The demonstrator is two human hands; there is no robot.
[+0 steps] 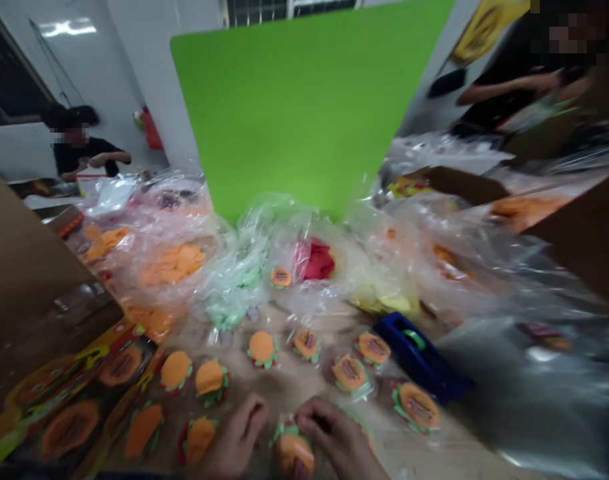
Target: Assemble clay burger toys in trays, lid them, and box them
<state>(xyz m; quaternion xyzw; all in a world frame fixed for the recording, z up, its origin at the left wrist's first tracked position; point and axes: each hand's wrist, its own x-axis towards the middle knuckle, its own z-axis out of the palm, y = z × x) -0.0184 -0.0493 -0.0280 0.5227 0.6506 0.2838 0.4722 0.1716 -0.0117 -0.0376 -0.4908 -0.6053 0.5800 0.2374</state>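
A wooden surface (279, 387) spans the lower middle of the frame; its near edge is not in view. A green board (304, 113) stands at its back, top center, closing off the far side. A brown box (29, 267) walls the left, above a printed carton (69, 427) at lower left; a grey plastic sheet (524, 400) covers the lower right. One person (87, 150) is at upper left, another (519, 87) at upper right.

Clear bags (254, 247) lie in a band across the middle, mouths loosely spread, probably so the orange pieces (177, 263), green pieces (227, 313) and red pieces (318, 260) are within reach. A blue tape dispenser (421, 357) lies slantwise right of center, seemingly kept to the side for handy use.

At bottom center, two hands flank a toy burger (295, 459). The left hand (239, 430) has its fingers curled in; blur hides whether it pinches anything. The right hand (329, 427) brings thumb and forefinger together at the burger's upper edge, perhaps to steady it; I cannot tell whether they grip.

Other burgers (262, 348) lie spaced out around them, apparently to keep each separate. Wood shows just beyond the hands, leaving a little room forward; burgers crowd both sides.
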